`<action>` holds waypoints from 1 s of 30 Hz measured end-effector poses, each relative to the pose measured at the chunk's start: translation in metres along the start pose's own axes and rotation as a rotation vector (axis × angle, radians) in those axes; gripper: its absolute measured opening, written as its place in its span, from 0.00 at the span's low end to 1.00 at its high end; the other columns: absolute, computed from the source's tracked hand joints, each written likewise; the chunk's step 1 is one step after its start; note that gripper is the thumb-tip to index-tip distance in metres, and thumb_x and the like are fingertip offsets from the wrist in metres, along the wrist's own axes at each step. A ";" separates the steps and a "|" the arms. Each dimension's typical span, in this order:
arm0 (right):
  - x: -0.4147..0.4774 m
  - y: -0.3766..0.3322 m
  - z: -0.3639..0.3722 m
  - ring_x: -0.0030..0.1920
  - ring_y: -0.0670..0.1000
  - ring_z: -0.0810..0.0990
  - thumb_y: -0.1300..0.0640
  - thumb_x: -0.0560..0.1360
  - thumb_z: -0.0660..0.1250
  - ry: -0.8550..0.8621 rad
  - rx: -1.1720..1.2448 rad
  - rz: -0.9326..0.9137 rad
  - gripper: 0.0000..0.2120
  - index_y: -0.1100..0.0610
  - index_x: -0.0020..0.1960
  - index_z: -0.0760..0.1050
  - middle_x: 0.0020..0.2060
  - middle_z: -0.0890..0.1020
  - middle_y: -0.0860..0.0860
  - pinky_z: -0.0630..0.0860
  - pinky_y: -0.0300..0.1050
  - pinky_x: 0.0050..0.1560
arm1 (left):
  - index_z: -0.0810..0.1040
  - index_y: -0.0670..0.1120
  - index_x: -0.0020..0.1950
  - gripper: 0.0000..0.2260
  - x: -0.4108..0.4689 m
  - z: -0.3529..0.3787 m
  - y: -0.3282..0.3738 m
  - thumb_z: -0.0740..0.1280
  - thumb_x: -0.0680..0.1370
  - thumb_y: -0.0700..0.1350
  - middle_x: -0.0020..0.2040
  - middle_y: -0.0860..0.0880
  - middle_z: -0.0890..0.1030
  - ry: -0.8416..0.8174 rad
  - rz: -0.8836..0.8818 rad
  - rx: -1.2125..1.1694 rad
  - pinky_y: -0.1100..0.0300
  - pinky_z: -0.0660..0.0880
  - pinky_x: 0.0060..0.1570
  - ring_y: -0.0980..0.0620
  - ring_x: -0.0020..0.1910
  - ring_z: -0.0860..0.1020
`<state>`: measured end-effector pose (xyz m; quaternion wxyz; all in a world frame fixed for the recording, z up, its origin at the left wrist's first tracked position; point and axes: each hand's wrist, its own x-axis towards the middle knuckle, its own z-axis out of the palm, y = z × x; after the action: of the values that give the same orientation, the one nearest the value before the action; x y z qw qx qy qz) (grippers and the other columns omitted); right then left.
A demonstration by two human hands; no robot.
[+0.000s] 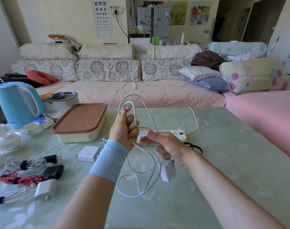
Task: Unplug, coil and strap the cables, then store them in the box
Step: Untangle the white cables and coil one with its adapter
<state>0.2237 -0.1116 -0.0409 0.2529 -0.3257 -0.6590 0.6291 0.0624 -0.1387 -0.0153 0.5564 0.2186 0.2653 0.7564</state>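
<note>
White charging cable (132, 196), looped above table (223, 162).
Gripped in left hand (124, 129), pinched with adapter (168, 171) in right hand (167, 146); open tabletop rightward, bundled cables (25, 164) leftward.

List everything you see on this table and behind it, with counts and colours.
Cable: one, white, looped, centre.
Charger: one, white, under right grip.
Power strip: one, white, behind cable.
Box: one, cream, brown lid, centre-left.
Bundles: three, two white, one red, near left.
Adapters: four, two white, two black, beside bundles.
Straps: count unclear, black, right of strip.
Kettle: one, blue, far left.
Cup: one, white, by kettle.
Sofa: one, floral, behind table.
Left grip: one, blue wristband, holds cable loops.
Right grip: one, bare, pinches cable.
</note>
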 end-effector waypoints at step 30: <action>0.002 -0.003 -0.030 0.21 0.45 0.56 0.52 0.79 0.67 0.240 -0.105 0.024 0.11 0.57 0.43 0.81 0.33 0.76 0.48 0.50 0.36 0.25 | 0.66 0.49 0.32 0.10 -0.002 -0.025 0.022 0.56 0.74 0.42 0.24 0.54 0.56 0.052 -0.458 0.424 0.71 0.47 0.20 0.56 0.20 0.51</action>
<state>0.2447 -0.0905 -0.0359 0.3052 -0.4193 -0.6519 0.5533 0.0313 -0.1499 -0.0199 0.6473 0.2448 0.4738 0.5447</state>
